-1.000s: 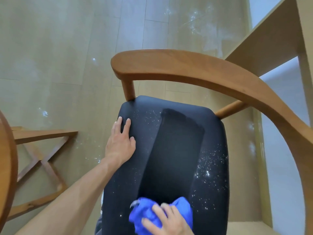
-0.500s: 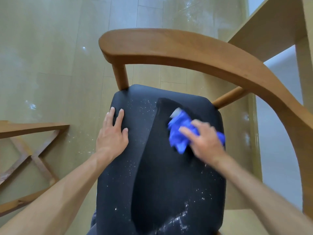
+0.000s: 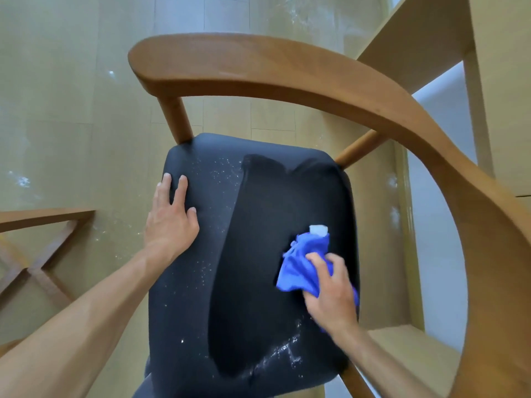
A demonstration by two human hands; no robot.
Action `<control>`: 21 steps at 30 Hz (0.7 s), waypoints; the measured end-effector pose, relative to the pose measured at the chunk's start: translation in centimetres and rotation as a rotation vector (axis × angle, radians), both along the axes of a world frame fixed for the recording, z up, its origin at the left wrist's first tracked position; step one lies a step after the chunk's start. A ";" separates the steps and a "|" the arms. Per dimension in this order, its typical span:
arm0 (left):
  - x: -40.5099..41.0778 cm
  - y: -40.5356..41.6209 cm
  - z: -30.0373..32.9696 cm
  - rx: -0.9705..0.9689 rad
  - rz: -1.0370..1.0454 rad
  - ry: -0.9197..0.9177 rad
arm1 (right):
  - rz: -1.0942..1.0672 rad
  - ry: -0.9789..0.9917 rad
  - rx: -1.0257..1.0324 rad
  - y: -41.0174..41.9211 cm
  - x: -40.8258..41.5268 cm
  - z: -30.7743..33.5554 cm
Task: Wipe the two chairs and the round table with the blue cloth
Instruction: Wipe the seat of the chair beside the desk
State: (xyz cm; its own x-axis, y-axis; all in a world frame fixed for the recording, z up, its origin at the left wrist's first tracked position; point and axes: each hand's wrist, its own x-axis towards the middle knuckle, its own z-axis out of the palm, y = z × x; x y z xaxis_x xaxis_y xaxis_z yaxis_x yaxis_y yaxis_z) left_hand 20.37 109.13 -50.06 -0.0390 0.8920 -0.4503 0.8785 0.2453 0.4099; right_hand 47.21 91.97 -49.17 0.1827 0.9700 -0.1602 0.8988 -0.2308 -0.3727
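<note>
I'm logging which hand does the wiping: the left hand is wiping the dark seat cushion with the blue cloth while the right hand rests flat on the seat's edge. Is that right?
Not quite: the hands are swapped. In the head view the right hand grips the blue cloth on the dark seat cushion, while the left hand rests flat near the seat's left edge.

**No legible text**

Nothing readable anywhere in view. A small white tag (image 3: 318,229) at the top edge of the blue cloth (image 3: 298,268), too blurred to show any print or brand. No marks, numbers or signs visible on the chair (image 3: 258,254) beneath the cloth.
</note>
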 end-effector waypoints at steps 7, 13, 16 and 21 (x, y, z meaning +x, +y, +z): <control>-0.7 0.6 0.1 -0.071 -0.007 -0.029 | 0.872 -0.024 -0.162 -6.0 -4.8 1.4; -0.7 0.5 -0.2 -0.042 -0.010 -0.008 | 0.245 -0.143 0.009 5.6 6.6 1.1; -0.5 0.4 -0.4 -0.031 -0.006 -0.003 | -0.294 -0.056 -0.140 8.2 12.0 0.2; -0.4 0.3 -0.7 -0.008 0.002 -0.001 | -0.570 0.211 -0.161 1.3 8.7 -0.8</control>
